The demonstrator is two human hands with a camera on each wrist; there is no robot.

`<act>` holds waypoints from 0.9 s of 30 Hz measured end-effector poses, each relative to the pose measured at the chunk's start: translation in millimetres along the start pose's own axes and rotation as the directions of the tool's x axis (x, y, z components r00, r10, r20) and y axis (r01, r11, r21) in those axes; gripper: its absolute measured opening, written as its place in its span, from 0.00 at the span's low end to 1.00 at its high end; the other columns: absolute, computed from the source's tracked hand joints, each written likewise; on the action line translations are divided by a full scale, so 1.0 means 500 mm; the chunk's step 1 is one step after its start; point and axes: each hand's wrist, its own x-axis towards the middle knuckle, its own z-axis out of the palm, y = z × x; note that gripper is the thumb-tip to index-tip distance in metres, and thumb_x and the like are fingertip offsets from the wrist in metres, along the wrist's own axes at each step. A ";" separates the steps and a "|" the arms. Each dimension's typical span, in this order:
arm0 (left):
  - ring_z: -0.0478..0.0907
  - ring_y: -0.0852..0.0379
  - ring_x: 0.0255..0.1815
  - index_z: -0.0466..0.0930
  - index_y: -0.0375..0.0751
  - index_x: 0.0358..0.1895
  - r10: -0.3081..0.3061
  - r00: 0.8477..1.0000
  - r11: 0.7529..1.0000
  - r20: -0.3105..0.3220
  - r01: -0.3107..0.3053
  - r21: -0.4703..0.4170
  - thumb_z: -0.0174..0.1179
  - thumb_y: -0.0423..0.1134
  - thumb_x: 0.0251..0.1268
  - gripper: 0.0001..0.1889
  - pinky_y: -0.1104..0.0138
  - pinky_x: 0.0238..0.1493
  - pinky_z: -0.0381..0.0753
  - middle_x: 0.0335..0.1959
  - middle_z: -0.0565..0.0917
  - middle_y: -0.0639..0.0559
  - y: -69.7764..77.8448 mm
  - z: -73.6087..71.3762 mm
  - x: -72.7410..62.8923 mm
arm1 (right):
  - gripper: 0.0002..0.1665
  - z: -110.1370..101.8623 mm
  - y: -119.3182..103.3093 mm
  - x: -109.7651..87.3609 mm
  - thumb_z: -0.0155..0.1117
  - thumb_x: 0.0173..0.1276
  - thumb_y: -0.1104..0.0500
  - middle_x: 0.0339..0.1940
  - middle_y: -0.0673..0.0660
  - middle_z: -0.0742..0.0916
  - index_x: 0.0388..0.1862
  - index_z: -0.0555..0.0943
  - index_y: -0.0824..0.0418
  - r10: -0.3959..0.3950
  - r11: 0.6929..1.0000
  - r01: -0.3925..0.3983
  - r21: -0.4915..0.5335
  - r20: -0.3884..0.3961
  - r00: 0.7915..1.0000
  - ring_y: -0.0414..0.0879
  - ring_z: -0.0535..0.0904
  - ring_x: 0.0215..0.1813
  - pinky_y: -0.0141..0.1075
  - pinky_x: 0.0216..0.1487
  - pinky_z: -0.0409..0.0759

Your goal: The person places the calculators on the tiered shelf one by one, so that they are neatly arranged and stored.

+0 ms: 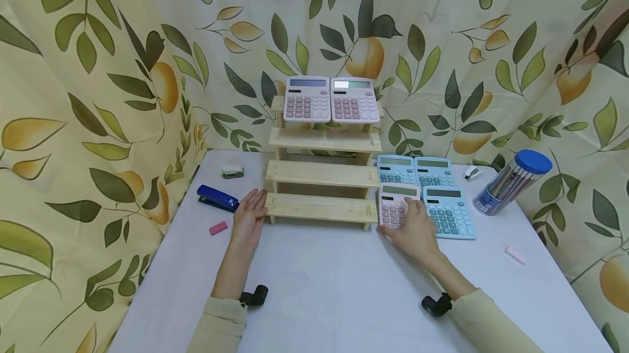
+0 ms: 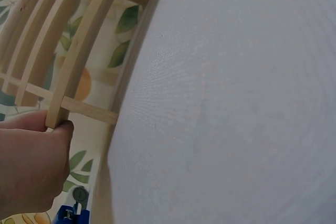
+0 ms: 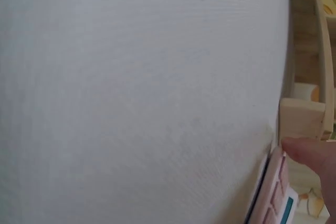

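My left hand holds the left end of the lowest board of a four-tier wooden rack. In the left wrist view, its thumb and fingers lie on either side of the board end. My right hand spans a pink calculator just right of the rack, the thumb at the lower left edge and the fingers toward the right side. The right wrist view shows the thumb against the corner of this pink calculator. Two other pink calculators lean side by side on the top tier.
Blue calculators lie beside and behind the pink one. Farther right are a tub of pens, a small white item and a pale pink eraser. At left lie a blue stapler, a small stapler-like item and a pink eraser.
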 end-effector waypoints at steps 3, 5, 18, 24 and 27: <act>0.62 0.49 0.81 0.54 0.37 0.83 -0.001 1.000 1.000 -0.003 0.001 0.000 0.42 0.11 0.69 0.39 0.61 0.78 0.65 0.81 0.62 0.38 0.000 0.000 -0.002 | 0.69 0.001 -0.004 0.000 0.81 0.55 0.38 0.73 0.80 0.63 0.80 0.55 0.72 0.014 1.000 -0.014 0.008 0.019 1.000 0.83 0.70 0.62 0.80 0.57 0.68; 0.62 0.50 0.81 0.54 0.38 0.83 -0.002 1.000 1.000 -0.006 0.002 0.005 0.42 0.12 0.70 0.39 0.61 0.78 0.65 0.81 0.62 0.39 0.001 0.001 -0.002 | 0.69 0.002 -0.006 0.001 0.81 0.54 0.38 0.74 0.80 0.62 0.80 0.55 0.72 0.019 1.000 -0.019 0.017 0.016 1.000 0.83 0.69 0.63 0.80 0.57 0.67; 0.63 0.51 0.81 0.56 0.40 0.82 -0.013 1.000 1.000 -0.021 0.013 0.007 0.43 0.13 0.71 0.38 0.62 0.78 0.66 0.80 0.64 0.41 0.002 0.001 -0.001 | 0.70 0.001 -0.013 0.003 0.81 0.54 0.40 0.76 0.80 0.59 0.81 0.54 0.72 0.028 0.999 -0.028 0.024 0.025 0.999 0.82 0.69 0.63 0.78 0.57 0.72; 0.63 0.51 0.80 0.55 0.40 0.83 -0.012 1.000 1.000 -0.020 0.012 0.011 0.43 0.13 0.71 0.38 0.62 0.78 0.66 0.81 0.64 0.41 0.001 0.001 -0.001 | 0.71 0.001 -0.015 0.003 0.83 0.53 0.41 0.77 0.79 0.59 0.82 0.52 0.71 0.040 0.998 -0.040 0.043 0.015 0.999 0.80 0.69 0.64 0.76 0.60 0.73; 0.63 0.52 0.80 0.56 0.40 0.83 -0.013 1.000 1.000 -0.023 0.013 0.018 0.43 0.13 0.71 0.38 0.63 0.77 0.66 0.81 0.64 0.42 0.001 0.002 -0.002 | 0.71 0.004 -0.017 0.002 0.83 0.52 0.43 0.77 0.78 0.59 0.82 0.52 0.70 0.050 0.997 -0.050 0.061 0.008 0.999 0.79 0.69 0.66 0.74 0.63 0.73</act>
